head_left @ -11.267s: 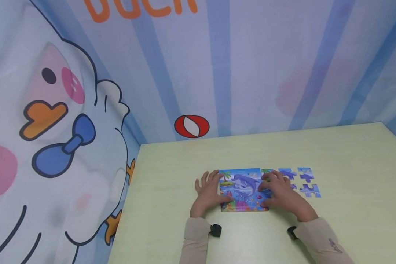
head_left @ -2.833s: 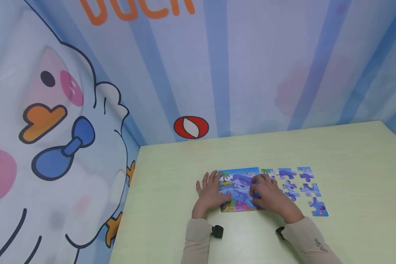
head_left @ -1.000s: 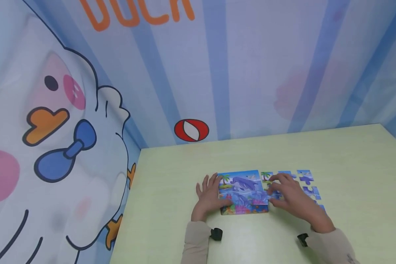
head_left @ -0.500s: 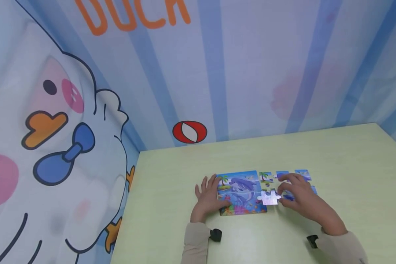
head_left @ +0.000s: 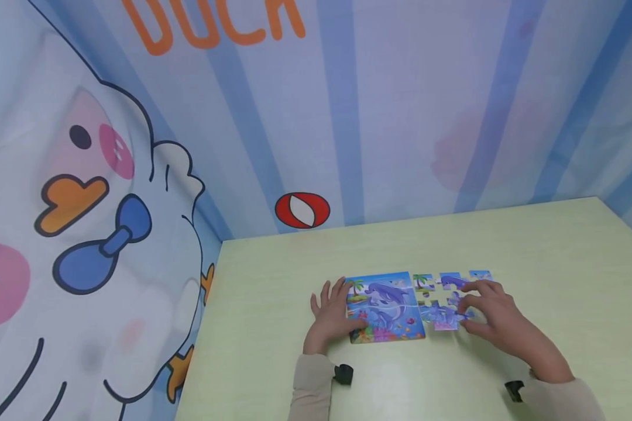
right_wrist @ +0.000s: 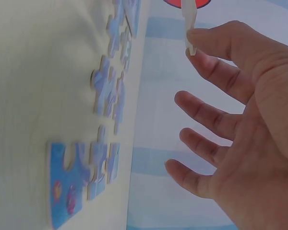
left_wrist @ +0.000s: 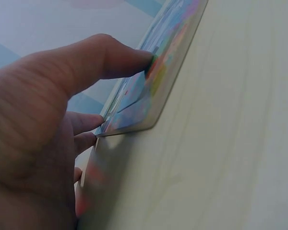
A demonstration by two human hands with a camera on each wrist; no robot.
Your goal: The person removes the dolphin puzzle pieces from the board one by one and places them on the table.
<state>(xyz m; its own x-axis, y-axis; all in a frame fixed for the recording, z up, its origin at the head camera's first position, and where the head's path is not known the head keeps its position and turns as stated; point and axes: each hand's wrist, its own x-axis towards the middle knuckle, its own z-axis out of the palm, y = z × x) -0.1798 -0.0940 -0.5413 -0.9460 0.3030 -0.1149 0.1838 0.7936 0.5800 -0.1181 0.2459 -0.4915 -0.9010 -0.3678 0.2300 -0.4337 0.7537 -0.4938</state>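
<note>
A flat puzzle board (head_left: 384,307) printed with dolphins, a palm tree and coral lies on the table. My left hand (head_left: 332,316) rests at its left side, thumb on the picture and fingertips along the edge. In the left wrist view that thumb (left_wrist: 129,62) presses near the board's corner. To the right of the board, my right hand (head_left: 500,316) pinches a jigsaw piece (head_left: 446,321) between thumb and index finger, raised above the loose pieces. The right wrist view catches the piece (right_wrist: 189,21) edge-on, the other fingers spread apart.
Loose jigsaw pieces lie in rough rows right of the board, among them a palm-tree piece (head_left: 423,282), a dolphin piece (head_left: 451,280) and a blue edge piece (right_wrist: 65,191). The pale table (head_left: 274,292) meets a printed cloth wall (head_left: 400,117) behind.
Over the last second my right hand has carried the jigsaw piece rightward off the board to above the loose pieces. More pieces lie loose than 11 seconds ago. The left hand stays put.
</note>
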